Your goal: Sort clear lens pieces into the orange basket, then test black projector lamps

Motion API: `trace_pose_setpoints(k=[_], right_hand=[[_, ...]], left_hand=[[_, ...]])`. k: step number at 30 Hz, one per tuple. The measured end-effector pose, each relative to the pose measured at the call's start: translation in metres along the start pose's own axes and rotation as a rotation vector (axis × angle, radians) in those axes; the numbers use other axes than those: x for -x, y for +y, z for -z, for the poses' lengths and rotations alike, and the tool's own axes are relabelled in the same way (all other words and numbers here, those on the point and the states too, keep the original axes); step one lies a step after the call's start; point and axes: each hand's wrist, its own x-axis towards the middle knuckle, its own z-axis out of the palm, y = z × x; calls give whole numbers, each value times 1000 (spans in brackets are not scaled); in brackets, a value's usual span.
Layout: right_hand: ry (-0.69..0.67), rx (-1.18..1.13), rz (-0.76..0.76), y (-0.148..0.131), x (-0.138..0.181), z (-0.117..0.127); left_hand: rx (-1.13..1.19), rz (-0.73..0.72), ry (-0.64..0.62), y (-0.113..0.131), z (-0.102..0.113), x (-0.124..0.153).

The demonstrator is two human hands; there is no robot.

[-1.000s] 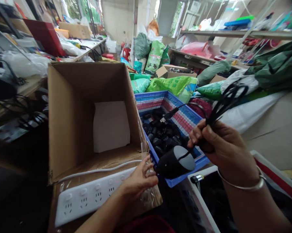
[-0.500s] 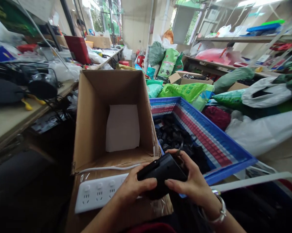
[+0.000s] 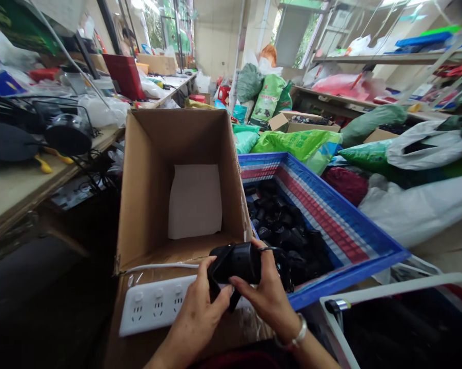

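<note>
Holding a black device [image 3: 243, 261] between half-curled left hand [image 3: 203, 297] and half-curled right hand [image 3: 268, 292], gripping opposite ends of its sideways-running long axis.

The head camera looks forward and down — hands [image 3: 196, 303] [image 3: 269, 296] close.

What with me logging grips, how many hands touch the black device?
2 on the black device: left hand at its left, right hand at its right.

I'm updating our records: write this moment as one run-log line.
Left hand: holds black device; right hand: holds black device; power strip: near open cardboard box; blue basket: holds black items
</note>
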Motion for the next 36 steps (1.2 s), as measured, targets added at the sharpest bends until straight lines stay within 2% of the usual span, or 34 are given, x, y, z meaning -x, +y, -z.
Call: trace_pose_setpoints(k=[2,4,6,7,8,10,12,15,18,22,26,29,32,34,36], right_hand=[[-262,-90,-55,1,-2,25],[-520,-172,-186,5,-1,56],[-679,-119,-346,17,4,83],[-667,-23,-406,26,7,92],[-591,91,-441,37,9,96],[-341,244,-424,60,12,92],[-156,212,-335,80,11,75],[-56,75,-263,98,2,46],[46,45,-262,101,-10,28],[14,-11,-191,99,-22,18],[7,5,-217,104,-28,18],[60,43,-258,104,-28,31],[111,53,-299,85,-25,51],[32,13,-310,62,-21,59],[-142,-68,-299,38,-16,58]], left_hand=[[8,-11,-6,0,4,-3],[48,31,-29,-1,9,-5],[121,90,-68,-3,13,-7],[155,107,-89,-3,14,-9],[183,114,-107,-4,15,-10],[213,103,-133,-4,15,-12],[228,99,-168,-2,15,-13],[246,82,-212,4,15,-12],[268,69,-232,11,21,-10],[262,55,-240,19,34,-6],[243,27,-188,22,42,-4],[175,2,-131,16,45,-7],[213,30,-99,6,50,-10],[334,45,-71,0,57,-12],[448,27,-15,-3,65,-13]])
